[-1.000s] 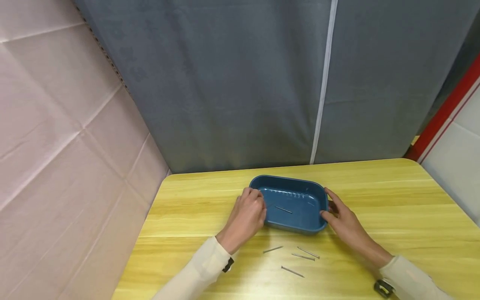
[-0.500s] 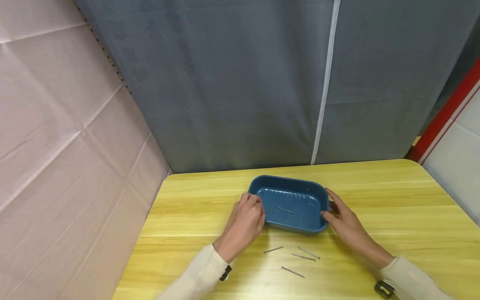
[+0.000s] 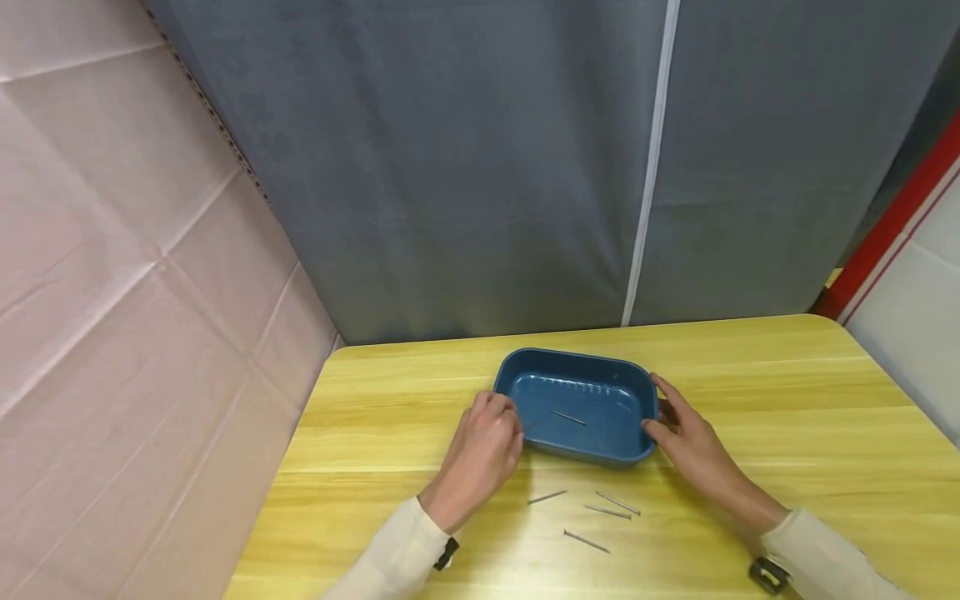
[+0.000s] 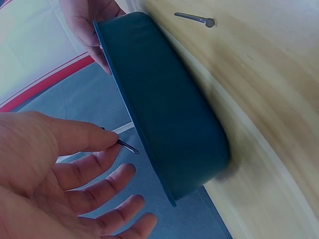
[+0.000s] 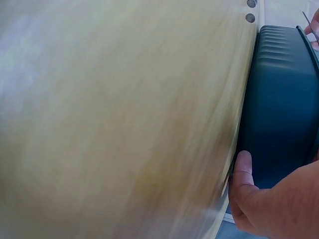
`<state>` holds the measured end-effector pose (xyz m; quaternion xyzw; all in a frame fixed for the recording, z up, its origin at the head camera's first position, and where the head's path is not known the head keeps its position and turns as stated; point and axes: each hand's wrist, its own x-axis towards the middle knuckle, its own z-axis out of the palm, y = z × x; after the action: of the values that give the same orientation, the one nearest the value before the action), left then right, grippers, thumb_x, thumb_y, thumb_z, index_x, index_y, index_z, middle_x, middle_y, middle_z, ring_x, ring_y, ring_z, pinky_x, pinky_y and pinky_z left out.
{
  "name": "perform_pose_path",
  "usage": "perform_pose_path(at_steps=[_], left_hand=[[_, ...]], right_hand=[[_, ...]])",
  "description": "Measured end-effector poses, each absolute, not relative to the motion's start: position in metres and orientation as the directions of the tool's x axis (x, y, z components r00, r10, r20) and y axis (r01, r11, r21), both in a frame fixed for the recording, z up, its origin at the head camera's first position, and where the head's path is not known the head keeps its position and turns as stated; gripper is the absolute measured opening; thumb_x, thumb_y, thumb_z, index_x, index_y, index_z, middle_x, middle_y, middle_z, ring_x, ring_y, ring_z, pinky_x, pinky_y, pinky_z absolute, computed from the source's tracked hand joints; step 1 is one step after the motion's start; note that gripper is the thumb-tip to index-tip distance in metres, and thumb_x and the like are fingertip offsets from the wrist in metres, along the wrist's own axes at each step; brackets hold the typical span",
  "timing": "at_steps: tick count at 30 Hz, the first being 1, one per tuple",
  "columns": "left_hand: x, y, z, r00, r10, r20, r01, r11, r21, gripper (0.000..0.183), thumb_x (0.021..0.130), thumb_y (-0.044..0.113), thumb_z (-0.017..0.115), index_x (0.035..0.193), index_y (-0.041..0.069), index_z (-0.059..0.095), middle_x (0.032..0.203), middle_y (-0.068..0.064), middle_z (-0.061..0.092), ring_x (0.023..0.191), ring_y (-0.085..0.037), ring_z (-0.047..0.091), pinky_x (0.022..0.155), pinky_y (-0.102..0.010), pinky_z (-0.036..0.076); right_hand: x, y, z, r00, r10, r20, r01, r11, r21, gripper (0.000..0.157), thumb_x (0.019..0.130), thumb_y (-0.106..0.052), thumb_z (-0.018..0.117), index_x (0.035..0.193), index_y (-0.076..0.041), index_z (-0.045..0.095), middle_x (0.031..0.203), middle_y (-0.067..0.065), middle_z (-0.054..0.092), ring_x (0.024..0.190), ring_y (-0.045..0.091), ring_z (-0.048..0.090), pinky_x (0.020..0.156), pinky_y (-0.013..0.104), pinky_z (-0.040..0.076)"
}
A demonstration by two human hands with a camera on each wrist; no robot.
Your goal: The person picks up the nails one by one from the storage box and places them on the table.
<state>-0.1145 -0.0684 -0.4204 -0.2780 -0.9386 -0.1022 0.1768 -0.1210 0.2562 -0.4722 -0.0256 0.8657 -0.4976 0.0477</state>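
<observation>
Between thumb and index finger, my left hand (image 3: 480,450) pinches a nail (image 4: 129,147); the other fingers are spread in the left wrist view. That hand is just off the left end of a deep blue rectangular tray (image 3: 573,454). One nail (image 3: 568,417) lies on the tray's floor. At the opposite end, my right hand (image 3: 693,454) holds the tray, its thumb and fingers spread around the corner. Several nails (image 3: 587,541) lie loose on the table in front of the tray. The right wrist view shows a right-hand finger (image 5: 243,167) low against the tray's side.
The wooden table (image 3: 375,417) has rounded far corners. Behind it hangs a grey curtain (image 3: 465,183) with a white strip. Pale cloth (image 3: 150,333) closes off the left side, and a red-edged white panel (image 3: 915,308) stands at the right.
My left hand has drawn back a little to the left and toward me, with the nail between its fingers. My right hand, the tray and the loose nails stay in place.
</observation>
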Motion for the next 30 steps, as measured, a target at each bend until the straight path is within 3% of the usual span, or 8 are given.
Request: perform_pose_path(at_steps=[30], left_hand=[[-0.099, -0.081, -0.437, -0.817, 0.431, 0.383, 0.511, 0.849, 0.134, 0.009, 0.087, 0.001, 0.089, 0.085, 0.007, 0.083, 0.104, -0.006, 0.073, 0.105, -0.026, 0.062, 0.083, -0.038, 0.06]], right_hand=[[-0.123, 0.258, -0.472, -0.994, -0.096, -0.054, -0.001, 0.501, -0.866, 0.078, 0.114, -0.019, 0.058, 0.177, -0.01, 0.014, 0.159, 0.042, 0.045, 0.145, 0.062, 0.049, 0.114, 0.073, 0.044]])
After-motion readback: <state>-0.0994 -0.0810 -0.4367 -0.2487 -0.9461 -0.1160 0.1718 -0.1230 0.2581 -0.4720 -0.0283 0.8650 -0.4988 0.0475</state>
